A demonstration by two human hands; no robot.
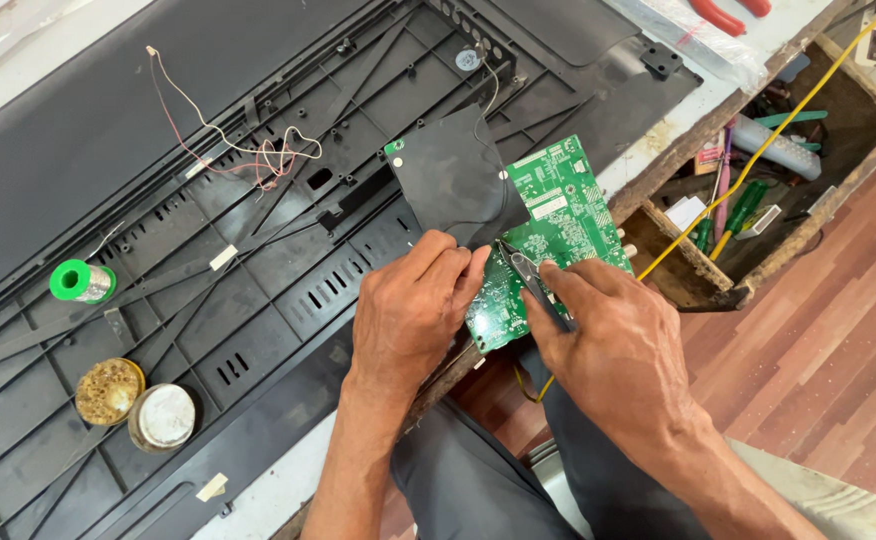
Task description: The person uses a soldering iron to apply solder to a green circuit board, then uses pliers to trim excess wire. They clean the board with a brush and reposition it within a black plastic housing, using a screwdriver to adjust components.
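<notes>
A green circuit board lies solder side up at the bench edge, partly under a black insulating sheet. My left hand presses on the board's left edge with curled fingers. My right hand holds small dark-handled cutters, their tips touching the board's middle. A thin black wire runs from the sheet up to the panel.
A large black plastic back panel covers the bench. On it sit a green solder spool, two round tins and loose red-white wires. An open wooden drawer with tools is at right; a yellow cable crosses it.
</notes>
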